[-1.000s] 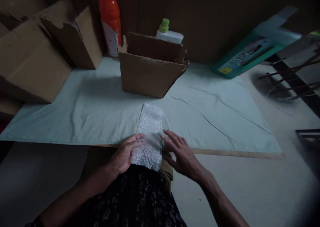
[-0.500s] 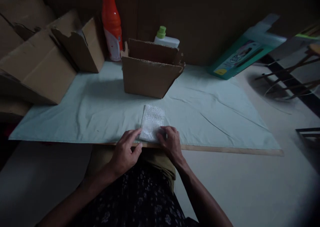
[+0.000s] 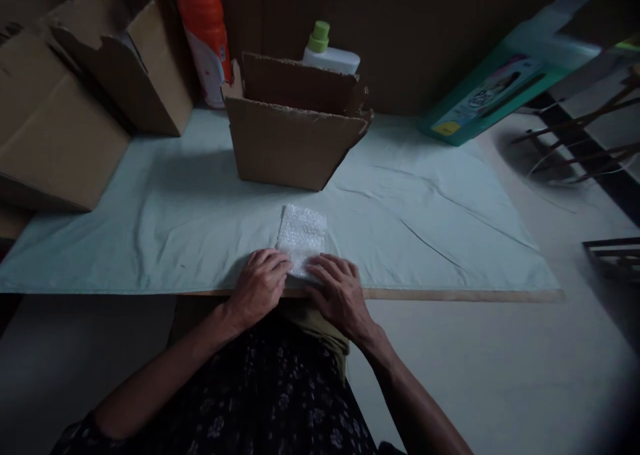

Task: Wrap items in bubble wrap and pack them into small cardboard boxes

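Note:
A folded piece of white bubble wrap (image 3: 301, 233) lies on the pale green cloth (image 3: 175, 228) near the board's front edge. My left hand (image 3: 260, 285) rests on its near left corner, fingers curled down onto it. My right hand (image 3: 337, 291) presses on its near right corner, fingers bent over the edge. Both hands hide the wrap's near end. An open brown cardboard box (image 3: 295, 131) stands just behind the wrap.
An orange bottle (image 3: 203, 38) and a white bottle with a green cap (image 3: 327, 55) stand at the back. Cardboard boxes (image 3: 75, 108) crowd the left side. A teal carton (image 3: 500, 95) leans at the right. Wooden chair legs (image 3: 590, 148) are further right.
The long bubble wrap strip that hung over the front edge now lies folded shorter on the cloth. Both hands have moved in and lie on its near end.

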